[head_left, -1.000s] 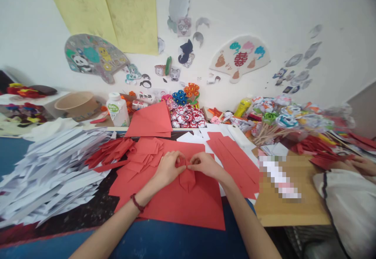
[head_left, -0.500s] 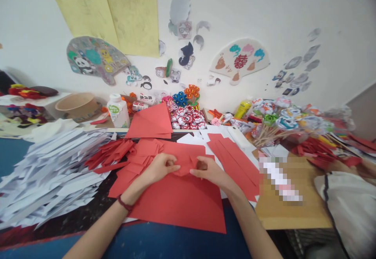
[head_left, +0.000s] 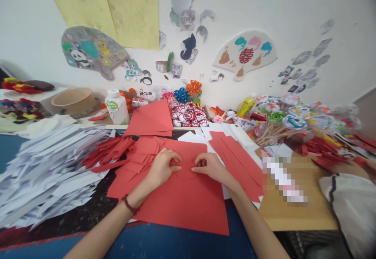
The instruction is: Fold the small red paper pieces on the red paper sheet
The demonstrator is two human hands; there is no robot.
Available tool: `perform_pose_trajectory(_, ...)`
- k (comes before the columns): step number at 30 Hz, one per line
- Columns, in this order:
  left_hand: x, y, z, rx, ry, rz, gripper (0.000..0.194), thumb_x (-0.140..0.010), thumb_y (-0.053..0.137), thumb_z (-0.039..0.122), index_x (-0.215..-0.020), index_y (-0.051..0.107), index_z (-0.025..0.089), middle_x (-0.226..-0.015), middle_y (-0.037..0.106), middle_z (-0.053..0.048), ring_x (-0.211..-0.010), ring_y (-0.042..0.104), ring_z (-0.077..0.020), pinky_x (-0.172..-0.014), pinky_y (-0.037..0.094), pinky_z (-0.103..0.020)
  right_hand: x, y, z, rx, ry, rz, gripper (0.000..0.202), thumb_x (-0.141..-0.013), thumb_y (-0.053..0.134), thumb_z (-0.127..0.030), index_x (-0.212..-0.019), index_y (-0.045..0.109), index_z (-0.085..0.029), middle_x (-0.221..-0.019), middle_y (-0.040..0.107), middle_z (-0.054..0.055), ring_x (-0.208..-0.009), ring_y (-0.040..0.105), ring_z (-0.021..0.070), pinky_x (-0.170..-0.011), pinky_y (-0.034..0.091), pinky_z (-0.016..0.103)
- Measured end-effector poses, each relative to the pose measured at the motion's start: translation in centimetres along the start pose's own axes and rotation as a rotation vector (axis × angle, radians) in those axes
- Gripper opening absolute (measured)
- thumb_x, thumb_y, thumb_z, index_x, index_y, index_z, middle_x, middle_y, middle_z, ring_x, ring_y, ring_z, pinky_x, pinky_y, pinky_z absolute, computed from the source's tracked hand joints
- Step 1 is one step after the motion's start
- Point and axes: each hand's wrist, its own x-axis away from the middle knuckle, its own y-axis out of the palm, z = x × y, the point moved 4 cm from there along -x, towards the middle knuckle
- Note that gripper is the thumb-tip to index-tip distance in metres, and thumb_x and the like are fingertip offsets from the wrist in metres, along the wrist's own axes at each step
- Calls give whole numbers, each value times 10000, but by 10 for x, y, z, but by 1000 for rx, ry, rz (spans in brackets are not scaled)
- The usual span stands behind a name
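My left hand [head_left: 163,166] is closed in a pinch, with thumb and fingertips on the left edge of a small red paper piece [head_left: 186,168]. Opposite it, my right hand [head_left: 212,168] pinches the right edge of the same piece. Its outline is hard to tell from the large red paper sheet [head_left: 185,206] just beneath. Small red paper pieces [head_left: 142,155] lie in a loose stack beside my left wrist. To the right of my right hand are long red paper strips [head_left: 236,161].
White paper strips [head_left: 55,172] are heaped at left, next to folded red strips [head_left: 110,151]. A white bottle [head_left: 116,108], red sheets [head_left: 151,120] and paper flowers [head_left: 189,114] stand along the wall. At right, a person's sleeve [head_left: 351,208] is beside a tan board [head_left: 293,220].
The small red paper looks flatter between my hands; its raised edge by my right fingers no longer shows. Both hands stay in nearly the same place. The view has shifted slightly.
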Motion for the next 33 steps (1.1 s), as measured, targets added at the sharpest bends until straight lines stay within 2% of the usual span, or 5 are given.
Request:
perform_pose_trajectory(8, 4, 3, 4, 75, -4, 55, 101, -799, 689, 120, -830, 699, 215, -789, 703, 10, -742, 550, -152, -719, 407, -282, 2, 5, 5, -13, -55, 143, 149, -695, 762, -151, -828, 729, -211, -747, 682, -4, -617, 546, 123, -599, 411, 246)
perform_pose_trajectory(14, 6, 4, 8, 9, 95, 103, 135, -843, 629, 110, -914, 699, 201, -822, 678, -20, -813, 551, -176, -769, 433, -320, 1, 7, 4, -29, -13, 142, 142, -690, 743, -97, -772, 750, -213, -696, 678, -5, -596, 543, 128, -587, 415, 253)
perform_pose_trajectory(20, 11, 8, 13, -94, 231, 65, 236, -923, 497, 110, -963, 709, 206, -901, 661, -46, -870, 515, -190, -789, 443, -328, 5, 8, -9, 25, -227, 143, 210, -783, 663, -55, -867, 752, -225, -822, 672, 10, -705, 591, 137, -655, 454, 261)
perform_pose_trajectory(26, 20, 9, 19, -248, 319, -13, 397, -894, 424, 4, -1188, 626, 176, -949, 630, -67, -915, 482, -212, -804, 468, -339, 19, 14, -22, 331, -437, 141, 294, -913, 488, -49, -1059, 705, -183, -949, 655, 74, -873, 585, 185, -738, 483, 300)
perform_pose_trajectory(33, 27, 11, 31, -562, 445, -83, 294, -919, 479, 91, -1187, 596, 119, -913, 618, -79, -854, 496, -224, -747, 464, -354, 28, 21, -24, 709, -582, 185, 270, -961, 438, -96, -1059, 688, -131, -796, 610, 70, -750, 532, 190, -666, 447, 304)
